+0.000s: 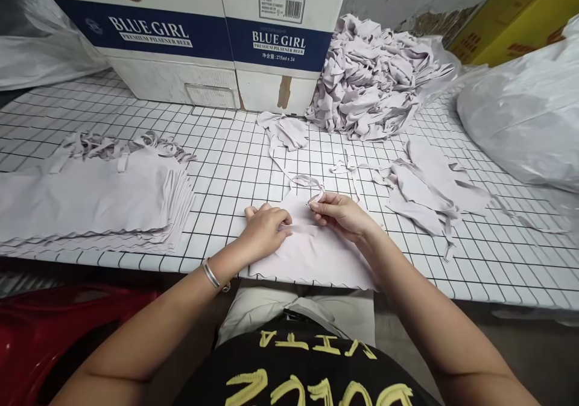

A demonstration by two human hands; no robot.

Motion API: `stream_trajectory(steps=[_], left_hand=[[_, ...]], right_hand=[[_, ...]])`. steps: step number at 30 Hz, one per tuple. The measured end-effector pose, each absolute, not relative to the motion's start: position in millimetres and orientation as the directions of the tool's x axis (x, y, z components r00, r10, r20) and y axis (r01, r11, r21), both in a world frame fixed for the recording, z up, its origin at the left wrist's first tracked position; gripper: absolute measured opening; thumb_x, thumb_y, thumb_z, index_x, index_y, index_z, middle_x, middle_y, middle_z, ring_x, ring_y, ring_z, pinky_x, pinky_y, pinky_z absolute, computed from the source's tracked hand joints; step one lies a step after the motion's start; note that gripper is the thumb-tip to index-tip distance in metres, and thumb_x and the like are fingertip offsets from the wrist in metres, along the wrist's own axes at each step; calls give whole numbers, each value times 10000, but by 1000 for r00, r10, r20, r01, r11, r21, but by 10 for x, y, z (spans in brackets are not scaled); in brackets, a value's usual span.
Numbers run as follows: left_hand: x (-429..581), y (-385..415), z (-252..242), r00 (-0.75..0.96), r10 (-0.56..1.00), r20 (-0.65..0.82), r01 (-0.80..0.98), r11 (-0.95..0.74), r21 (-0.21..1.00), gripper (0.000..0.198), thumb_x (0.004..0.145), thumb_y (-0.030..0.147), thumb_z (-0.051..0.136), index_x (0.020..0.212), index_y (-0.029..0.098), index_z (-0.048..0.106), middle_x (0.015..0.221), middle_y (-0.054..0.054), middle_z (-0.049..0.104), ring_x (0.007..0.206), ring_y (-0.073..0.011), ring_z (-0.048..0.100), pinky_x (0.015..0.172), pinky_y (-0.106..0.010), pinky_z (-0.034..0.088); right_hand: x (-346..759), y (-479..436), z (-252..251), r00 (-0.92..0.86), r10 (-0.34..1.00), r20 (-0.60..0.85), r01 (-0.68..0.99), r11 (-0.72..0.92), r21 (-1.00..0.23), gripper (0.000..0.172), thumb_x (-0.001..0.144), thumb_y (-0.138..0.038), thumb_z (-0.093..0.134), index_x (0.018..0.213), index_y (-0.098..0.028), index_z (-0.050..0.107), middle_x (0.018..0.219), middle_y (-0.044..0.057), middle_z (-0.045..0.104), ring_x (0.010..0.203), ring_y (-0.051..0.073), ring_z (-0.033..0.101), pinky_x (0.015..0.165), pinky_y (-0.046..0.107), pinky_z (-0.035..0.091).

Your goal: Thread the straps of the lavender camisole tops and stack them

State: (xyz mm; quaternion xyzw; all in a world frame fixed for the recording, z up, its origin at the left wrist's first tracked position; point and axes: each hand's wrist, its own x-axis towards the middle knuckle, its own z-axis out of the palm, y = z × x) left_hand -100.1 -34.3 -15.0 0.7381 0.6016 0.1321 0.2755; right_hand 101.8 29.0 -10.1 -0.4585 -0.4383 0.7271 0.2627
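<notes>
A pale pinkish-lilac strappy top [312, 258] lies flat at the table's front edge, between my two hands. My left hand [266, 231] rests on its left side, thumb and forefinger pinched on the cloth. Opposite it, my right hand [339, 214] pinches a thin strap [312, 181] near the top's upper edge. A small dark speck shows at those fingertips, too small to name. The strap loops up above the hands, and a thin strip trails from it toward a crumpled piece of the same cloth [287, 132].
To the left lies a neat stack of similar tops [108, 195]. Loose pieces [429, 189] are spread to the right, with a large heap [371, 80] behind. A beer carton [181, 80] stands at the back, a plastic bag [525, 104] at right. A red stool [67, 315] is below left.
</notes>
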Motion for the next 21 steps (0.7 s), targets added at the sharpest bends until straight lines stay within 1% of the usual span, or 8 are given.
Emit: stream_trajectory(steps=[2, 4, 7, 9, 11, 13, 21], left_hand=[[-1002, -351, -165, 215, 967, -140, 796, -91, 598, 112, 850, 328, 638, 890, 231, 676, 947, -5, 696, 998, -227, 503, 851, -413, 218], [-1002, -363, -179, 195, 971, -135, 778, -70, 624, 148, 852, 367, 634, 848, 235, 700, 939, -7, 693, 991, -226, 504, 867, -419, 215], [-1006, -379, -193, 185, 975, -121, 755, -62, 653, 164, 852, 363, 622, 810, 229, 705, 911, -11, 682, 963, -221, 510, 875, -424, 217], [-1011, -385, -197, 183, 977, -114, 745, -62, 664, 160, 850, 354, 617, 805, 228, 704, 892, -13, 677, 955, -223, 511, 880, -428, 217], [-1016, -387, -200, 181, 978, -107, 738, -63, 672, 162, 846, 356, 615, 793, 229, 701, 877, -14, 674, 949, -225, 511, 887, -430, 217], [-1020, -387, -200, 181, 978, -101, 729, -65, 681, 163, 843, 353, 617, 778, 228, 698, 865, -13, 673, 943, -225, 512, 893, -430, 217], [-1011, -392, -200, 174, 980, -99, 713, -56, 699, 168, 843, 347, 614, 766, 226, 702, 870, -6, 678, 945, -221, 513, 899, -428, 209]], right_hand=[[987, 236, -125, -456, 832, -315, 117, -295, -948, 280, 694, -374, 775, 773, -161, 611, 664, -6, 575, 598, 107, 505, 584, 263, 412], [945, 173, -154, -478, 857, -193, 270, -65, -961, 217, 781, -365, 691, 778, -168, 598, 725, 11, 585, 671, 132, 520, 646, 288, 416], [894, 94, -199, -539, 837, -89, 483, 221, -847, 146, 851, -308, 596, 781, -181, 575, 757, 22, 575, 707, 153, 509, 663, 300, 393], [882, 70, -226, -575, 817, -47, 545, 340, -767, 135, 870, -278, 561, 768, -189, 550, 746, 21, 559, 691, 154, 492, 646, 294, 375], [883, 68, -250, -592, 806, -12, 560, 400, -725, 140, 880, -262, 542, 758, -195, 522, 745, 20, 549, 687, 154, 486, 640, 288, 368], [889, 76, -267, -595, 804, 10, 561, 424, -711, 147, 884, -253, 532, 752, -198, 497, 746, 19, 541, 688, 154, 487, 642, 283, 367], [884, 63, -276, -607, 794, -7, 575, 433, -694, 204, 879, -235, 518, 714, -209, 402, 730, 9, 507, 671, 152, 467, 619, 278, 351]])
